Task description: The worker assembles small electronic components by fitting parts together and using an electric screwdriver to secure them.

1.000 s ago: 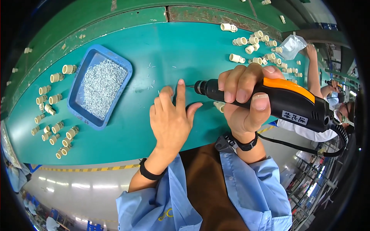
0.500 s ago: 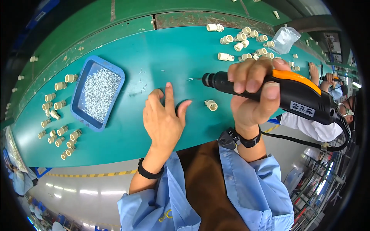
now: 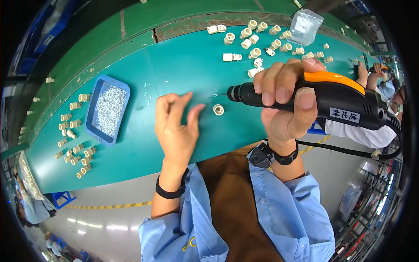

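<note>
In my right hand (image 3: pixel 283 100) is a black electric screwdriver (image 3: pixel 336 104) with an orange lever, held sideways with its bit pointing left. A small silver screw (image 3: pixel 214 94) shows at the bit's tip. Just left of it hovers my left hand (image 3: pixel 176 126), thumb and index finger apart, with nothing visible between them. A single cream lamp-holder-like socket (image 3: pixel 218 109) sits on the green work surface between both hands. Beyond my left hand lie a few loose screws (image 3: pixel 145 94). Farther left stands a blue tray (image 3: pixel 90 118) full of small screws (image 3: pixel 110 109).
Several cream sockets (image 3: pixel 75 105) stand left of the tray. More sockets (image 3: pixel 254 53) cluster at the far right, beside a clear plastic bag (image 3: pixel 306 27). The screwdriver's black cable (image 3: pixel 340 149) loops behind my right wrist. Another person's hands (image 3: pixel 363 74) work at the right.
My left hand has lifted slightly and its index finger has bent toward the thumb. The view has shifted, so the tray and sockets sit elsewhere in it. The screwdriver stays in my right hand.
</note>
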The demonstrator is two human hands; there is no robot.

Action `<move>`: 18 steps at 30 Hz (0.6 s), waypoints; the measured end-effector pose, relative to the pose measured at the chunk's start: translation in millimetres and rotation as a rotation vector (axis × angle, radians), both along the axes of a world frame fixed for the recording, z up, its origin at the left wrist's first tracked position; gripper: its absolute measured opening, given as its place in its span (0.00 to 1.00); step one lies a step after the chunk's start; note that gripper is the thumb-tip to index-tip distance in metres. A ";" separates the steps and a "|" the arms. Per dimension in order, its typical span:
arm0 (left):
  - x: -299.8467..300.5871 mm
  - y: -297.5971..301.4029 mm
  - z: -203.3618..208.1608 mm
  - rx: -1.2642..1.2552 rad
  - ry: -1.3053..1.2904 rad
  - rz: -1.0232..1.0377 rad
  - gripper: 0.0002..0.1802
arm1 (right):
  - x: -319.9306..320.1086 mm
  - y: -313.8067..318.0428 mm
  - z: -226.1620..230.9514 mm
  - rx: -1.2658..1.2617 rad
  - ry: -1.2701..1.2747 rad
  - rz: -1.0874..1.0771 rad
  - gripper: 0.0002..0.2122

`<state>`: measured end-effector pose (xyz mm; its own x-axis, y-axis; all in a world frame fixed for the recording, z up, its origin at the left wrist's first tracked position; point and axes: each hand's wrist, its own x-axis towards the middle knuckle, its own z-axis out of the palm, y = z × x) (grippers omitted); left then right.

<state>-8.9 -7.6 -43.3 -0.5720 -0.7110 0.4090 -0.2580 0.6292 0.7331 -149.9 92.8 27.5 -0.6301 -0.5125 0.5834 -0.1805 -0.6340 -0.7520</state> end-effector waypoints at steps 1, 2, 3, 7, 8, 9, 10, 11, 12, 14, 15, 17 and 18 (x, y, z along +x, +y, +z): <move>-3.4 4.5 7.0 0.027 0.002 -0.066 0.17 | -0.4 2.4 1.0 -0.003 -0.002 -0.002 0.18; -5.3 8.0 13.6 0.023 -0.001 -0.068 0.17 | -1.2 4.8 1.8 -0.017 0.010 0.051 0.19; -6.7 11.8 19.9 0.062 -0.034 -0.095 0.16 | -2.2 7.6 2.3 -0.030 0.022 0.102 0.19; -7.6 19.2 25.6 0.144 -0.117 -0.177 0.15 | -8.6 15.7 2.8 -0.062 0.068 0.247 0.20; -7.5 19.3 25.1 0.146 -0.131 -0.200 0.14 | -9.3 16.2 3.1 -0.072 0.086 0.297 0.20; -7.1 19.4 24.5 0.149 -0.145 -0.224 0.14 | -8.8 16.6 3.5 -0.073 0.084 0.297 0.20; -6.4 19.5 23.5 0.149 -0.146 -0.224 0.14 | -7.6 17.1 4.0 -0.079 0.073 0.314 0.20; -5.4 19.5 21.8 0.166 -0.129 -0.233 0.13 | -6.4 17.4 4.4 -0.084 0.062 0.332 0.20; -4.4 19.6 19.8 0.183 -0.112 -0.241 0.12 | -5.5 17.7 4.7 -0.089 0.050 0.349 0.20; -3.4 20.5 14.6 0.202 -0.094 -0.253 0.11 | -5.3 19.2 5.0 -0.096 0.041 0.369 0.20; -2.9 21.3 11.3 0.217 -0.049 -0.249 0.10 | -5.6 20.1 5.1 -0.104 0.031 0.391 0.20; -1.9 23.0 5.4 0.250 0.041 -0.241 0.08 | -6.3 21.8 7.4 -0.111 0.021 0.413 0.20; -1.5 23.9 2.8 0.254 0.040 -0.243 0.08 | -7.5 23.1 11.5 -0.127 0.031 0.432 0.20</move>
